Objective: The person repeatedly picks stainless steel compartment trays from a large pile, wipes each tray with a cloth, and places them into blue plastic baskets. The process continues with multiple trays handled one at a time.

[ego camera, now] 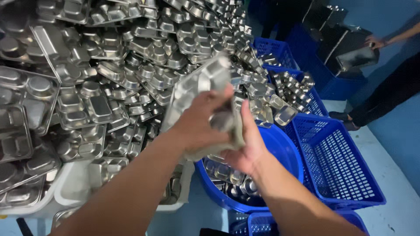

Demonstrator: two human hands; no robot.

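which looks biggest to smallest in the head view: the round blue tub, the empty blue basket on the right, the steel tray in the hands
1. Empty blue basket, largest as it looks.
2. Round blue tub, though arms and tray hide part of it, so its rank against the basket is unsure.
3. Steel tray, held in both hands and nearest the camera, so it looks bigger than it is.

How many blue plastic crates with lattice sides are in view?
4, maybe more hidden. One empty crate right of the round blue tub; two behind it holding steel trays, nearer and farther; one partly cut off at the bottom edge.
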